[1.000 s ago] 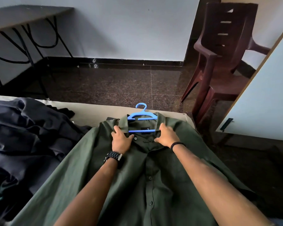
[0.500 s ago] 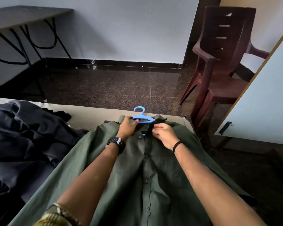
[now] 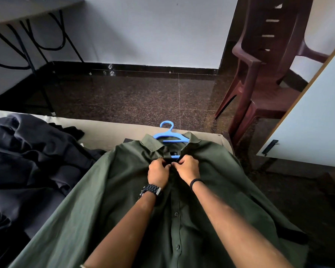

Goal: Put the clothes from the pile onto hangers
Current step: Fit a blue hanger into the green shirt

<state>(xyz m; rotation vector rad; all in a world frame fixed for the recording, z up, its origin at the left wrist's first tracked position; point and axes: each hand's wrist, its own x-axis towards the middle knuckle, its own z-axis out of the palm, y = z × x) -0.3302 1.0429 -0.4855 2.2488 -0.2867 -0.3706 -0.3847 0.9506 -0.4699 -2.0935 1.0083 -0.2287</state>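
Observation:
A dark green shirt (image 3: 114, 190) lies front up on the bed, with a blue hanger (image 3: 169, 135) inside its collar and the hook sticking out past the neck. My left hand (image 3: 158, 174) and my right hand (image 3: 188, 169) meet just below the collar, each pinching an edge of the shirt's front placket. The fingertips are hidden in the fabric. Buttons further down the front are closed. A pile of dark clothes (image 3: 23, 161) sits on the bed to the left.
The bed's beige sheet (image 3: 114, 130) ends at the far edge by the dark floor. A maroon plastic chair (image 3: 263, 74) stands at the right, a white cupboard door (image 3: 313, 122) beside it. A table with black legs (image 3: 27, 35) is at the far left.
Both hands went up to the collar by the hanger, then came back down a little. They now pinch the placket together below the collar, which lies open showing the label.

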